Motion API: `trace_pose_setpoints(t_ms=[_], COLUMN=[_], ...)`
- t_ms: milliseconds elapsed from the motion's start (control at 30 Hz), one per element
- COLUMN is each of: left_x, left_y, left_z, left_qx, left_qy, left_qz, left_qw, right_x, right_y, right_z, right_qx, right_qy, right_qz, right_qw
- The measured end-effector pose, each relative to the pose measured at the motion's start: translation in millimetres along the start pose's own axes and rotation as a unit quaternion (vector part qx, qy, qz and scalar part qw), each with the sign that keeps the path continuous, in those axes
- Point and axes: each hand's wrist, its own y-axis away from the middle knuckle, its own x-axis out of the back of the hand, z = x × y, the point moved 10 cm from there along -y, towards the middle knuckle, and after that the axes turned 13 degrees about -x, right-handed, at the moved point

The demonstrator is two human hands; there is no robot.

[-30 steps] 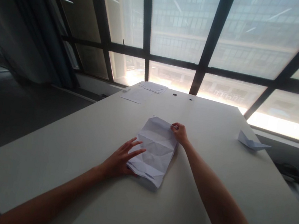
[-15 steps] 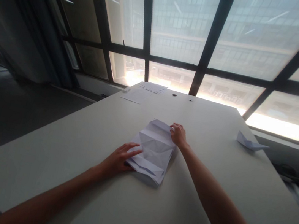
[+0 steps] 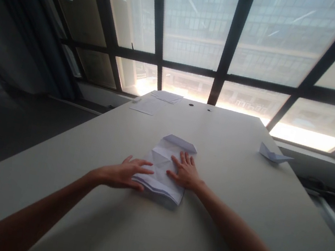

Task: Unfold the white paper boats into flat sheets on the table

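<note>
A pale, smooth counter spreads from the near edge of view, shadowed below the forearms. The left hand, thumb and fingers held wide apart, is at the near left corner of a creased, folded white paper lying mid-counter; whether the thumb is under its edge I cannot tell. The right hand is spread open, palm down, on the paper's right side. The paper's far edge carries a folded strip with slanted ends. Beyond, by the counter's right edge, sits a pointed folded paper piece; dark floor shows at left. Loose white sheets overlap at the far left, near a round dark hole. A dark curtain hangs left of tall black-framed windows, behind which pale marks on a building are too blurred to read.
</note>
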Motion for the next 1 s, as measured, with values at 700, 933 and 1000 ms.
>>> trace_pose_setpoints(t_ms=[700, 933, 1000], left_x=[-27.6, -30.9, -26.5], left_y=[-203.2, -197.6, -195.3], left_z=[-60.9, -55.8, -49.6], left_qx=[0.166, 0.17, 0.146], left_qy=[-0.036, -0.056, -0.079], left_qz=[-0.104, -0.003, 0.058], left_qw=[0.98, 0.984, 0.984], right_x=[-4.6, 6.9, 9.9], right_y=[90.6, 99.8, 111.3], right_z=[-106.8, -119.6, -121.9], right_qx=[0.169, 0.199, 0.225], right_qy=[-0.033, -0.059, -0.074], right_qz=[0.001, 0.014, 0.008], right_qw=[0.985, 0.978, 0.972])
